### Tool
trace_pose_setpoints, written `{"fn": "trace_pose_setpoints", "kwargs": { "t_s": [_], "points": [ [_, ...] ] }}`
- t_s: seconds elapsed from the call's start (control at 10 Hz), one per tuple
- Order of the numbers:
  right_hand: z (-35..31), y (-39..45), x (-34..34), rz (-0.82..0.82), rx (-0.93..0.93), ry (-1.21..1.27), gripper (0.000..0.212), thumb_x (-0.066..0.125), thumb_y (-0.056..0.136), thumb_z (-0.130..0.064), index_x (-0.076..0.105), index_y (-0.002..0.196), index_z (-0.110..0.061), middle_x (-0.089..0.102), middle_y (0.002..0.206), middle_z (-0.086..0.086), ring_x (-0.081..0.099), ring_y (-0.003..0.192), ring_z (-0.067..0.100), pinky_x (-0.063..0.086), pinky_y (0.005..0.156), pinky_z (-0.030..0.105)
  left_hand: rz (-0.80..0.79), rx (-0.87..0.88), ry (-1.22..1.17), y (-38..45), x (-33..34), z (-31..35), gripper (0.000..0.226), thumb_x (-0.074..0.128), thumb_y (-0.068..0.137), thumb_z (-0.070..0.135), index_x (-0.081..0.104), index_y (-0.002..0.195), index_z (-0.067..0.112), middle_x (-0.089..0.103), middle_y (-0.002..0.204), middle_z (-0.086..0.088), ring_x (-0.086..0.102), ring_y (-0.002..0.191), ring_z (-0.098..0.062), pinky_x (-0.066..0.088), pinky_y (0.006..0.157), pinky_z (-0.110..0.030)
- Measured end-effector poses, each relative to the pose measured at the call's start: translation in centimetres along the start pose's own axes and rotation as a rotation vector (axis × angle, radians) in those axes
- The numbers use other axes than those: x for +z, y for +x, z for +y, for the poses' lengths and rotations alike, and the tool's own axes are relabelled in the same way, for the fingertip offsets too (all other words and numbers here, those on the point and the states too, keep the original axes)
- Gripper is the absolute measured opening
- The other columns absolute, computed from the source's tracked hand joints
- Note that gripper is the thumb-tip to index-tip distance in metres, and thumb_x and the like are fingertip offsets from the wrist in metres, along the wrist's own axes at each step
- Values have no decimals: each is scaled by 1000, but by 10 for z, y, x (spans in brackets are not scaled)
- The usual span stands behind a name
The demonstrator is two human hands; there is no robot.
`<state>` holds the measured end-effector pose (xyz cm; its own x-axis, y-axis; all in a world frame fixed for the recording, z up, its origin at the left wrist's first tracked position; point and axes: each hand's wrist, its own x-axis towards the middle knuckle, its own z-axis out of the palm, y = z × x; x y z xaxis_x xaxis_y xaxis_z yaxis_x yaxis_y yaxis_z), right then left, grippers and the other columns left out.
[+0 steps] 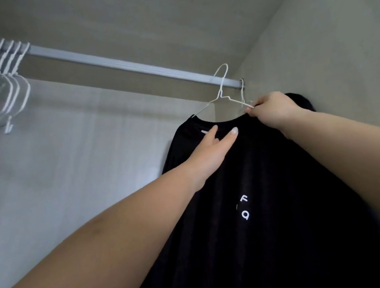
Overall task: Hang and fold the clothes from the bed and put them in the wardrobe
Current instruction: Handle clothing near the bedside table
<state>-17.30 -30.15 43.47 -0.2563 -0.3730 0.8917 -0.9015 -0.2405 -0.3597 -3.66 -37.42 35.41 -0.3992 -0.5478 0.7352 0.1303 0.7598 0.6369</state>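
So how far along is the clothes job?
One dark garment already hangs at the rail's far right end. In hand: a black shirt on a white hanger, right hand pinching it, left hand flat on the shirt. Spare hangers wait; the bed is out of view.

Single head view, tilted upward, close to the wardrobe rail [128,64]; far right corner ahead, both forearms in frame.

The rail [113,63] runs bare between the bunch of empty hangers [5,89] at far left and the black shirt [261,195] by the right wall [338,44] — open room there. At right, shirt and wall crowd close — little gap.
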Motion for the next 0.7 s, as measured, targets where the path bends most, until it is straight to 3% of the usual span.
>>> {"fn": "trace_pose_setpoints", "kwargs": {
  "t_s": [0.2,0.3,0.4,0.5,0.7],
  "points": [
    [3,41,11,77,100,-66,27,49,94,-10,61,112,6,61,104,20,58,98,30,37,74,27,-73,-5,-65,18,17,-2,74,52,90,56,16,152,34,38,149,10,35,137,-11,30,111,-35],
    [11,56,22,76,149,40,30,52,90,-11,60,116,4,53,96,14,52,89,23,40,77,29,-83,-16,-103,25,22,-7,74,53,90,55,17,151,34,40,148,10,36,135,-11,32,109,-34],
    [21,59,30,63,209,86,33,54,90,-10,58,120,3,60,113,20,58,103,28,41,69,27,-89,-40,-109,29,28,-12,78,55,85,62,19,150,38,33,153,9,34,138,-13,31,113,-39],
    [27,54,34,31,235,43,35,55,90,-8,55,123,4,56,128,23,54,118,34,34,56,21,-119,-60,-103,29,32,-19,79,54,83,65,20,149,39,30,154,11,32,140,-14,31,113,-41],
    [29,58,29,-11,159,-182,28,55,89,-9,60,115,0,59,124,20,55,118,34,35,59,21,-154,-74,-120,29,37,-23,73,51,88,62,21,149,38,36,149,12,39,134,-14,35,108,-41]
  ]
}}
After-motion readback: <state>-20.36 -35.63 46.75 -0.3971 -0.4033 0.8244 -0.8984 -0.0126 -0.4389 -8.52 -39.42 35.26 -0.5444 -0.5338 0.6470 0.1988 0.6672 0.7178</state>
